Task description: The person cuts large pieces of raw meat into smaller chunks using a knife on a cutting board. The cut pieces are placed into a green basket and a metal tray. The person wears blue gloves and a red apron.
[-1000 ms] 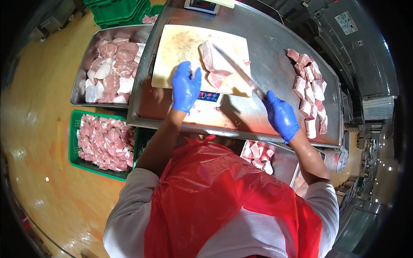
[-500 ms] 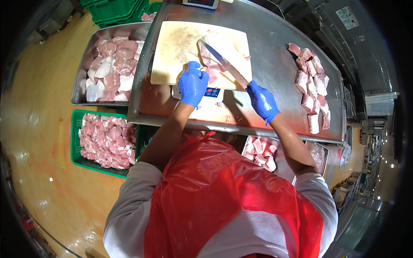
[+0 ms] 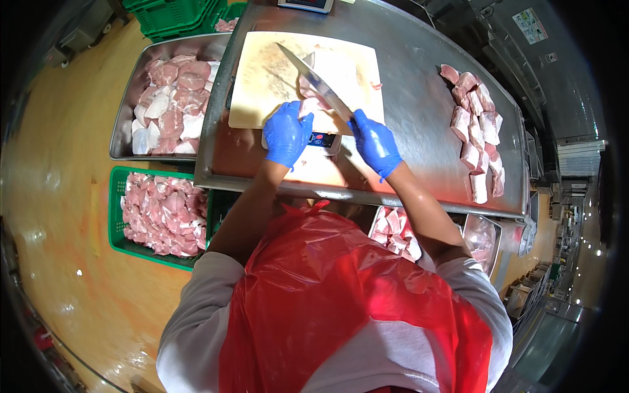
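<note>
On the pale cutting board (image 3: 262, 82) lies a chunk of raw meat with a white fat face (image 3: 337, 69). Gloved in blue, my left hand (image 3: 288, 135) has its fingers curled against the near left end of the meat, gripping it at the board's front edge. My right hand (image 3: 375, 144), gloved too, is closed round the handle of a long knife (image 3: 321, 86). Its blade slants across the meat, tip toward the far left; whether it is cutting in I cannot tell. Part of a digital scale (image 3: 324, 139) shows under the board's near edge.
Cut meat blocks (image 3: 477, 131) lie in rows on the right of the steel table (image 3: 413, 85). A steel tub (image 3: 124, 124) of meat slices and a green crate (image 3: 118, 239) of meat pieces stand left. Another tray of meat pieces (image 3: 395, 232) sits below the table's front edge.
My right hand has moved left and slightly nearer, carrying the knife, whose tip now reaches further to the far left. My left hand has shifted slightly left and nearer, its fingers less bunched.
</note>
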Demonstrator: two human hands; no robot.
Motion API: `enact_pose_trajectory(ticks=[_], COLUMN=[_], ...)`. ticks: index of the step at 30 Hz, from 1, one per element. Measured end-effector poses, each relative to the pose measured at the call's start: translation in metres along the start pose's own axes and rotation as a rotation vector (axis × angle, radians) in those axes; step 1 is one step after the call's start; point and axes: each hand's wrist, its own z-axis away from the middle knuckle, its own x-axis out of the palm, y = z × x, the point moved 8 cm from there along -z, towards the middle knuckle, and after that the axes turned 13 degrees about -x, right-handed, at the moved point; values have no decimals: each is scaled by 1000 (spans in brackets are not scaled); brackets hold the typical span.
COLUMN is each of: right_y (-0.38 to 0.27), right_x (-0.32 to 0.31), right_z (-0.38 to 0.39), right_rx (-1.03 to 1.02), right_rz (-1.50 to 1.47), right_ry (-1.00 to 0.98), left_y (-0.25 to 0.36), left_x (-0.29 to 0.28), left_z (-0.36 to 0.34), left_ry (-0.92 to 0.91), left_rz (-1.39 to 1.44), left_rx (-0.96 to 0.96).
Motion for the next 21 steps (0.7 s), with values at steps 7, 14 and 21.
enact_pose_trajectory(ticks=[7,14,21], right_y=[-12,-25,-30], right_x=[-9,5,22], right_z=[-53,-58,-61], right_rx=[106,38,23], right_rz=[-107,-16,56], right_ry=[132,-101,-343], left_y=[2,-33,-26], left_x=[-14,10,2], left_z=[-4,-5,-4], left_ry=[188,93,142], left_rz=[316,671,591], left_rx=[-114,-277,-328])
